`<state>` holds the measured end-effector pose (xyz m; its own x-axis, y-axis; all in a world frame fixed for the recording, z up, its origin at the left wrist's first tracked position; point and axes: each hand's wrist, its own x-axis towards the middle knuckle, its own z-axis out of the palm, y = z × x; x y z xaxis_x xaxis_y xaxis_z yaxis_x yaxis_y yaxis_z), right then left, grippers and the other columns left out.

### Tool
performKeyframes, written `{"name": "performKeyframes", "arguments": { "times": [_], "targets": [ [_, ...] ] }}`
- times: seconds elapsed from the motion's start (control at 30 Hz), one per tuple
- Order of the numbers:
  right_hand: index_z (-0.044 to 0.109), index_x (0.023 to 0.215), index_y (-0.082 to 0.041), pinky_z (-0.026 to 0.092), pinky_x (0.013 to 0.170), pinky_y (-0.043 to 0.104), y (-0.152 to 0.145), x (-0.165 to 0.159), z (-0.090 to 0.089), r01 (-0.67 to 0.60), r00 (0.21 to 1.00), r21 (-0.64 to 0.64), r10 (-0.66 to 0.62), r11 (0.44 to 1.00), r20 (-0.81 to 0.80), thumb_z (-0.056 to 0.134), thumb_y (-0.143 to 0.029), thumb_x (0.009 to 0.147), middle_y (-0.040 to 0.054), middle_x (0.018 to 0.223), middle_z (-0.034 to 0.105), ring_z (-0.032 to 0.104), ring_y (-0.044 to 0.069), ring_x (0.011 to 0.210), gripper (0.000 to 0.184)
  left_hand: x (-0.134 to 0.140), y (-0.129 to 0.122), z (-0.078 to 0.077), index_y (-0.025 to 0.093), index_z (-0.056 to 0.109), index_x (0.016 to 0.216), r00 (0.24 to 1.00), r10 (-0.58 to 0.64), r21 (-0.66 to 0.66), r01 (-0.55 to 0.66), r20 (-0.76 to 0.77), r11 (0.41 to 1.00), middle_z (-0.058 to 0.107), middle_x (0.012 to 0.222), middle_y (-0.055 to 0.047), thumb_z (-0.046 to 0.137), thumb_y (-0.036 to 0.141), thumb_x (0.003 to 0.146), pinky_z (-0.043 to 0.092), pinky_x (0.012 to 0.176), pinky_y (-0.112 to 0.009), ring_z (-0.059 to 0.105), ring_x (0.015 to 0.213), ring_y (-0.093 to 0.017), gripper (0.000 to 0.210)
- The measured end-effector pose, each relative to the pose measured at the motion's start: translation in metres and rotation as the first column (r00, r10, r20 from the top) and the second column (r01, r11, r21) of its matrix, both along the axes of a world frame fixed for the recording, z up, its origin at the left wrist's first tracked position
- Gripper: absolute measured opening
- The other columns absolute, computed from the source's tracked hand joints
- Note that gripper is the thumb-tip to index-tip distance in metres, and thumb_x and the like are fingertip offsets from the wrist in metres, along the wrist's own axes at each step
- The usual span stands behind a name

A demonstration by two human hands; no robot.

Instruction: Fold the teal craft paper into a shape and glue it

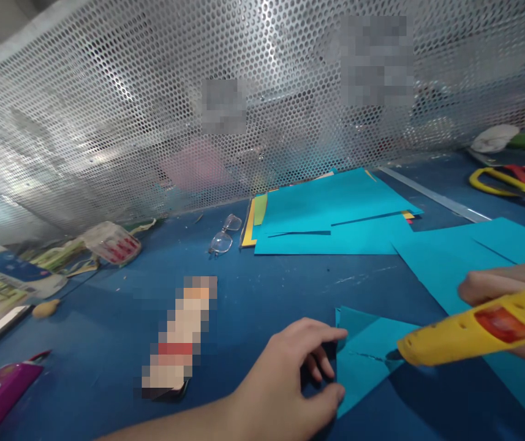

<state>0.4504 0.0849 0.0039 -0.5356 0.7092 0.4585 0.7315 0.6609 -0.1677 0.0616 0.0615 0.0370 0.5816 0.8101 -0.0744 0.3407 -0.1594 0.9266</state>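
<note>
A: Folded teal paper [366, 358], low and right of centre on the blue table [244, 294]; what holds it?

B: The left hand [290, 380], fingers curled, thumb and fingertips pinching and pressing the paper's left edge. The right hand [510, 306] is wrapped around a yellow glue gun [478, 334], whose nozzle meets the paper at its right side.

A: Surroundings?

B: Just beside the work on the right lies a large teal sheet [464, 257]. Behind, a stack of teal sheets [336, 214] over yellow and green ones, with eyeglasses [224, 236] to its left. Scissors [514, 180] with red and yellow handles sit far right. A pixelated object [179, 337] lies left of the hand, a magenta tool [0, 392] at the lower left edge, and packaging clutter [60, 257] far left.

A: Obstructions?

B: A perforated metal screen [152, 122] closes off the table's far side. The glue gun body hides most of the right palm.
</note>
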Motion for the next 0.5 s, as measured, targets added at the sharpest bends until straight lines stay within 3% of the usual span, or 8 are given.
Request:
{"name": "performKeyframes", "arguments": {
  "times": [0.13, 0.27, 0.5],
  "targets": [
    [0.057, 0.090, -0.034, 0.042, 0.040, 0.030, 0.0034, 0.0008, 0.0038, -0.046, 0.999, 0.098, 0.045, 0.994, 0.005, 0.056, -0.050, 0.120, -0.0100, 0.060, 0.059, 0.055, 0.015, 0.039, 0.034, 0.0012, 0.0004, 0.0002, 0.017, 0.084, 0.138, 1.000, 0.003, -0.021, -0.003, -0.003, 1.000, 0.076, 0.114, -0.009, 0.079, 0.020, 0.084, 0.065, 0.087, -0.034, 0.070, 0.088, -0.018, 0.054],
    [0.054, 0.094, -0.035, 0.041, 0.041, 0.032, 0.0088, 0.0017, 0.0076, -0.011, 1.000, 0.228, 0.008, 0.974, 0.017, 0.047, -0.055, 0.123, -0.0115, 0.062, 0.057, 0.056, 0.015, 0.041, 0.036, 0.0014, 0.0008, 0.0025, 0.016, 0.084, 0.138, 1.000, 0.006, -0.041, -0.006, -0.008, 0.999, 0.076, 0.114, -0.010, 0.080, 0.022, 0.085, 0.065, 0.089, -0.034, 0.069, 0.088, -0.019, 0.054],
    [0.052, 0.097, -0.035, 0.039, 0.039, 0.032, 0.0079, -0.0005, 0.0104, 0.045, 0.998, 0.290, -0.056, 0.956, 0.030, 0.043, -0.056, 0.125, -0.0122, 0.062, 0.055, 0.052, 0.015, 0.039, 0.036, 0.0006, 0.0003, 0.0022, 0.016, 0.084, 0.137, 1.000, 0.007, -0.032, -0.007, -0.007, 0.999, 0.075, 0.113, -0.009, 0.079, 0.020, 0.084, 0.064, 0.089, -0.036, 0.069, 0.088, -0.019, 0.054]
  ]
}}
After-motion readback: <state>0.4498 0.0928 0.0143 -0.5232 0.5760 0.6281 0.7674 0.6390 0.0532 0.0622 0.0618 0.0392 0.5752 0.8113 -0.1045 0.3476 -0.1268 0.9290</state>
